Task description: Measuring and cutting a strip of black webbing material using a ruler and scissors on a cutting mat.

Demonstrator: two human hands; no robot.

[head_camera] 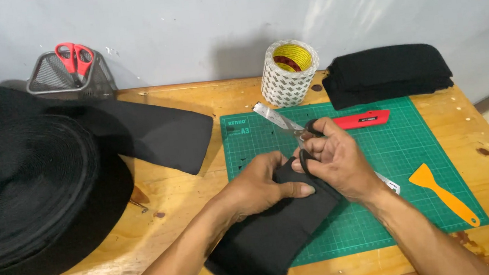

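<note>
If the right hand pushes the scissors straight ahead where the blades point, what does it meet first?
Probably the tape roll: the right hand aims the scissors up-left, slightly left of it, so they may pass.

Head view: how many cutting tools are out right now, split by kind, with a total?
Scissors: 2 (black-handled pair in the right hand; red-handled pair in the mesh holder)
Utility knife: 1 (red knife on the green cutting mat)
Total: 3
The left hand presses the black fabric strip.

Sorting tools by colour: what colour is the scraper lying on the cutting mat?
Orange; the scraper shows clearly in the head view.
</note>
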